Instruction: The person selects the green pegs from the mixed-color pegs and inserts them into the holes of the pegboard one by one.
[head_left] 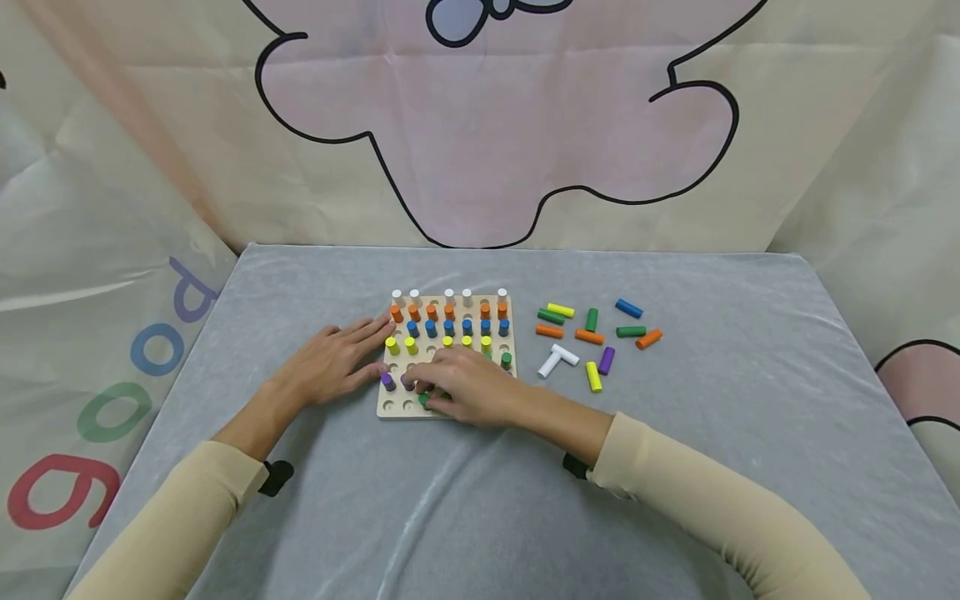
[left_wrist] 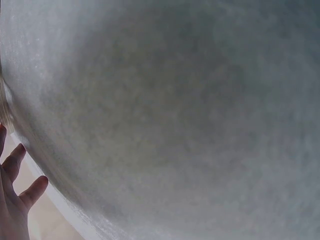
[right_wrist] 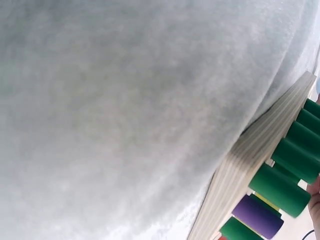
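Observation:
A light wooden pegboard (head_left: pixel 383 411) lies on the table, with rows of white, orange, blue and yellow pegs standing in it. Two purple pegs, the outer one (head_left: pixel 387 382) in full view, stand near its left side. My left hand (head_left: pixel 330 367) is spread flat, fingertips and thumb at the board's left edge. Over the front part of the board, my right hand (head_left: pixel 468 387) has its thumb and fingers curled at a green peg (head_left: pixel 423 400) in the front row. That hand hides much of the nearer rows. In the right wrist view, several green pegs (right_wrist: pixel 280 190) and a purple peg (right_wrist: pixel 257 216) line the board's edge.
Loose pegs lie right of the board: a blue peg (head_left: pixel 629 308), a purple peg (head_left: pixel 607 360), two white pegs touching each other (head_left: pixel 565 355), and several green, orange and yellow ones. Grey cloth (head_left: pixel 450 517) covers the table, with a raised fold in front. A printed curtain (head_left: pixel 480 125) hangs behind.

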